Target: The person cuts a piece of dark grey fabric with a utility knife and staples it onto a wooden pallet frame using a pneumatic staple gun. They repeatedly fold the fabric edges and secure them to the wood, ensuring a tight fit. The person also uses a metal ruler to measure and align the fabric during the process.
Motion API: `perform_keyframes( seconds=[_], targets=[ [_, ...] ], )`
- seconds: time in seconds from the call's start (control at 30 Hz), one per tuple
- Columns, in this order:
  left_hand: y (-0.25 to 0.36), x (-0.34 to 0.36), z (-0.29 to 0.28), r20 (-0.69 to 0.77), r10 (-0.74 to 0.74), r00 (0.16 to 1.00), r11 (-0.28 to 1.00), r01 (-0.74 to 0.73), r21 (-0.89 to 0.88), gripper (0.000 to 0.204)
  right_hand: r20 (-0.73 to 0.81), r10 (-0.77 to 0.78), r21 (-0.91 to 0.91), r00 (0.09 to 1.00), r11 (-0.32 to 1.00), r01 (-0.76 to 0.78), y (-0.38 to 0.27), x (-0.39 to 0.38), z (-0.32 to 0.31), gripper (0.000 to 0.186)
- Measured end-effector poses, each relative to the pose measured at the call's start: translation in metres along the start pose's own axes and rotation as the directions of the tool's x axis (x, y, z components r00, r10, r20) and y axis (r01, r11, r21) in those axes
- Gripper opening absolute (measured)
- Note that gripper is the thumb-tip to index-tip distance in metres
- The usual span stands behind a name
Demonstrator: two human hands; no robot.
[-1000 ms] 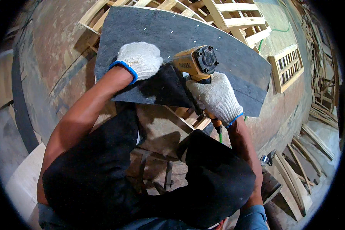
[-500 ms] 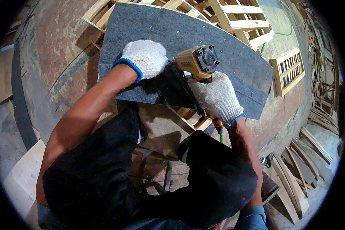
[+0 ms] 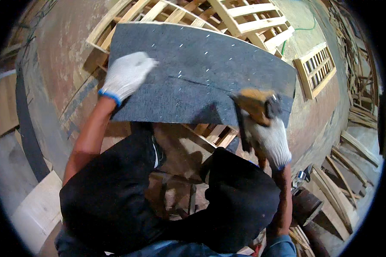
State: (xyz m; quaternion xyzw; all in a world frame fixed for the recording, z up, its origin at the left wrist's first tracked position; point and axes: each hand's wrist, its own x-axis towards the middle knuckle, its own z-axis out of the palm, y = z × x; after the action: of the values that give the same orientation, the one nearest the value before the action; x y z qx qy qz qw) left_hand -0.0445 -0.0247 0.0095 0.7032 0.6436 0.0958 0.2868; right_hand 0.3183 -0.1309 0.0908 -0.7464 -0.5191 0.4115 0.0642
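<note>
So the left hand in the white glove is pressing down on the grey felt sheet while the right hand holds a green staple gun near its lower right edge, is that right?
Not quite: the staple gun is yellow-orange, not green, as the head view shows. The rest stands: the gloved left hand presses on the grey felt sheet, and the right hand holds the gun near the sheet's lower right edge.

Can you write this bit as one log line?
left hand: flat on felt | right hand: grips stapler at felt edge | frame under felt
</note>
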Motion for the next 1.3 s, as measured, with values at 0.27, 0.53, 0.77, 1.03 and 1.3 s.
perform_keyframes(
  seconds=[0.27,0.53,0.77,1.03,1.3],
  targets=[
    [-0.112,-0.06,0.004,-0.25,-0.325,0.912,0.92,0.244,-0.308,0.055,-0.466,0.336,0.039,0.818,0.932,-0.36,0.267,-0.138,0.022,0.027],
    [-0.13,-0.063,0.044,0.233,-0.38,0.895,0.317,0.363,-0.876,0.074,-0.151,0.749,-0.083,0.645,0.641,-0.763,0.404,-0.183,0.117,0.048],
    [-0.127,-0.069,0.023,0.15,-0.458,0.876,0.372,0.342,-0.863,0.065,-0.407,0.449,0.067,0.796,0.883,-0.465,0.373,-0.078,0.059,0.034],
    [-0.108,-0.068,0.023,0.147,-0.394,0.907,0.384,0.308,-0.87,0.056,-0.14,0.61,0.926,0.78,0.359,-0.114,0.341,0.083,-0.048,0.056],
    [-0.092,-0.067,0.019,0.319,-0.35,0.881,0.098,0.373,-0.923,0.059,-0.184,0.606,0.901,0.774,0.419,-0.114,0.351,0.102,-0.027,0.049]
  ],
)
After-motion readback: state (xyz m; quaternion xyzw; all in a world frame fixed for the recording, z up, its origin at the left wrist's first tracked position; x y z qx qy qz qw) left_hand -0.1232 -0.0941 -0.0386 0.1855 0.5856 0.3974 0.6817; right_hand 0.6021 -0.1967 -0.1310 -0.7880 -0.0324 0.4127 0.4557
